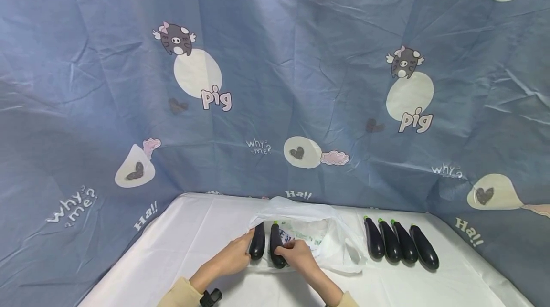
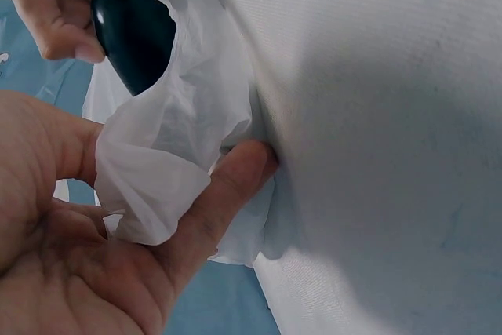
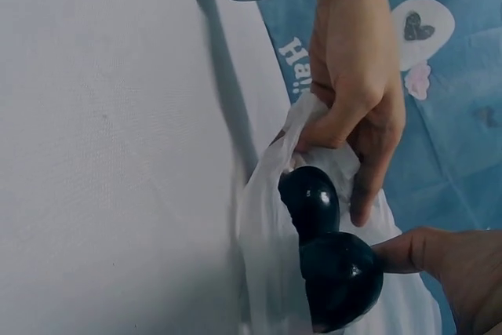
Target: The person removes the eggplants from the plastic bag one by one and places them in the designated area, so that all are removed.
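Note:
A white plastic bag [image 1: 343, 245] lies with its mouth toward the person, two dark eggplants in its left part. The left hand [image 1: 234, 255] grips the bag's left edge beside the left eggplant [image 1: 257, 242]; in the left wrist view this hand [image 2: 157, 217] has the bag's film [image 2: 157, 186] between thumb and fingers. On the other eggplant [image 1: 277, 249] the right hand [image 1: 301, 257] has its thumb and curled fingers, near the rounded end. The right wrist view shows the right thumb [image 3: 447, 260] against that eggplant [image 3: 343, 280], next to the first one [image 3: 311, 198].
Four more eggplants [image 1: 404, 245] lie side by side on the white table cover [image 1: 180, 230], right of the bag. A blue printed cloth [image 1: 266, 82] hangs behind and at the sides. Something black [image 1: 210, 297] is at the left wrist.

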{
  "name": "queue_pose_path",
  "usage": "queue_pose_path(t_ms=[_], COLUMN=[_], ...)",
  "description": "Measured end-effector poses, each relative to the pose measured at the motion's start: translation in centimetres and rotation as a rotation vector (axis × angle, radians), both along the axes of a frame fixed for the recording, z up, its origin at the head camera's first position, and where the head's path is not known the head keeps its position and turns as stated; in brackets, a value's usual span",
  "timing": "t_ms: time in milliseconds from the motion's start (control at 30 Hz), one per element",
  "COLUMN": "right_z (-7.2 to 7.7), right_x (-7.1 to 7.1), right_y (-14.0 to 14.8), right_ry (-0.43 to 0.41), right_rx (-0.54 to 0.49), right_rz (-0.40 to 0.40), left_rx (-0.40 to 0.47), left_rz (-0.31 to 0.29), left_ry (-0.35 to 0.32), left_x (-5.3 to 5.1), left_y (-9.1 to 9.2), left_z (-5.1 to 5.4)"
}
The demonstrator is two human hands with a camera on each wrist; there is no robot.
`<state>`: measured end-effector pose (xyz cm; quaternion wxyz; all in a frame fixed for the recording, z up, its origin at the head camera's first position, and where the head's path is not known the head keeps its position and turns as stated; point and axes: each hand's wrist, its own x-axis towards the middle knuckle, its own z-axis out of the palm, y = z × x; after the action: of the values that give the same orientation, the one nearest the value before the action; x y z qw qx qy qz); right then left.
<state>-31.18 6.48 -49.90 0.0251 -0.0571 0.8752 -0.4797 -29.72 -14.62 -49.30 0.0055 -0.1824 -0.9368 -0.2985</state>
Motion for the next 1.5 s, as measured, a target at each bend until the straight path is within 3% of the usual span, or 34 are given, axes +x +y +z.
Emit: queue_pose_path(t_ms=[400,733,1100,1500], right_z=[0.1,0.6,1.0,2.1], right_x=[1.3,2.2,3.0,4.4], right_y=[1.8,3.3,4.7,5.8], right_ry=[-0.042,-0.052,-0.100,-0.067], right_rx=[-0.093,-0.045,-0.062,-0.047], right_rz=[0.039,0.020,0.033,0.083], left_rx=[0.016,0.016,0.018,0.012], left_rz=[0.006,-0.015,-0.008,0.003], left_ry=[0.007,0.012,0.022,0.019], left_x=[-0.2,-0.1,0.0,0.1], left_y=[0.2,0.2,0.2,0.2], left_z=[-0.2,-0.3,-0.2,-0.1])
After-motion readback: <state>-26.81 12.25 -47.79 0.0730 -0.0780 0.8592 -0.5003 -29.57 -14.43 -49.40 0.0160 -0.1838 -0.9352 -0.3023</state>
